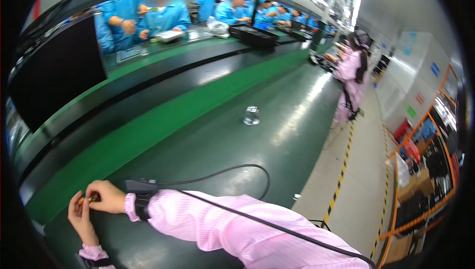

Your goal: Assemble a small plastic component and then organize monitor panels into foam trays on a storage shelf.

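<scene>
At the lower left, both of my hands are close together over the dark green bench (208, 145). Between their fingertips is a small yellow-orange and dark piece (92, 200), too small and covered to tell its kind. My right hand (107, 196) reaches in from the right, its thumb and fingers closed on the piece. My left hand (81, 219) comes up from below, with its fingers closed around the other side of it. A black device (142, 197) is strapped to my right wrist, with a black cable running from it. Farther off stands a small clear cup-like container (251, 115).
A black cable (262, 169) loops over the bench. A large black panel (57, 73) stands at the left, and a black tray (253, 36) lies across the green strip. Several people in blue work opposite; a person in pink (354, 76) stands far right along the bench.
</scene>
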Motion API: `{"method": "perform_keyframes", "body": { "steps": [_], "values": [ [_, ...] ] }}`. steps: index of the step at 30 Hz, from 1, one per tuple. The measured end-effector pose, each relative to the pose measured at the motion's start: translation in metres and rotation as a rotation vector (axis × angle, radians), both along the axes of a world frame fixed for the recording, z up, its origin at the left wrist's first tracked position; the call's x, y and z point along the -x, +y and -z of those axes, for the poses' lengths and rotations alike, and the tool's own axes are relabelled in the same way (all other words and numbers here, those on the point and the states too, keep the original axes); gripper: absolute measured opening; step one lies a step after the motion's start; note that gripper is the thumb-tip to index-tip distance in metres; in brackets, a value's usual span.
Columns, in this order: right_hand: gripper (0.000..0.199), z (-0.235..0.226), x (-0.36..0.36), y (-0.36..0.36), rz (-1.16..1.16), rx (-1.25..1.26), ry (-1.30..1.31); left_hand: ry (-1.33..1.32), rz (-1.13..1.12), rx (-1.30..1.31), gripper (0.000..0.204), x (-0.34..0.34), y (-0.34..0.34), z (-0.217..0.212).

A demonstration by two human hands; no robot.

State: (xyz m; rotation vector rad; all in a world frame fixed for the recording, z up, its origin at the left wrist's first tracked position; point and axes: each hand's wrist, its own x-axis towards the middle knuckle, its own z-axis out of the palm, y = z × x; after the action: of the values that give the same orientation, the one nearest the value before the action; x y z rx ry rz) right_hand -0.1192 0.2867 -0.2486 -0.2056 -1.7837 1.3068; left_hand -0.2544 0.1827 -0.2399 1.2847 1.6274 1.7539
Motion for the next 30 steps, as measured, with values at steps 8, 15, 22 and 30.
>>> {"method": "perform_keyframes", "body": {
  "steps": [8, 15, 22, 30],
  "values": [
    [0.031, -0.010, -0.012, 0.000, 0.056, -0.104, -0.132, -0.061, -0.047, -0.036, 0.014, -0.016, 0.000, -0.010],
    [0.040, -0.012, -0.015, 0.000, 0.116, -0.117, -0.209, -0.073, -0.062, -0.083, 0.016, -0.017, 0.002, -0.010],
    [0.022, -0.008, -0.014, 0.002, 0.113, -0.215, -0.202, -0.155, 0.035, -0.029, 0.014, -0.022, 0.000, -0.016],
    [0.015, -0.003, -0.013, 0.005, 0.092, -0.228, -0.165, -0.159, 0.055, -0.029, 0.014, -0.022, 0.001, -0.014]
  ]
}}
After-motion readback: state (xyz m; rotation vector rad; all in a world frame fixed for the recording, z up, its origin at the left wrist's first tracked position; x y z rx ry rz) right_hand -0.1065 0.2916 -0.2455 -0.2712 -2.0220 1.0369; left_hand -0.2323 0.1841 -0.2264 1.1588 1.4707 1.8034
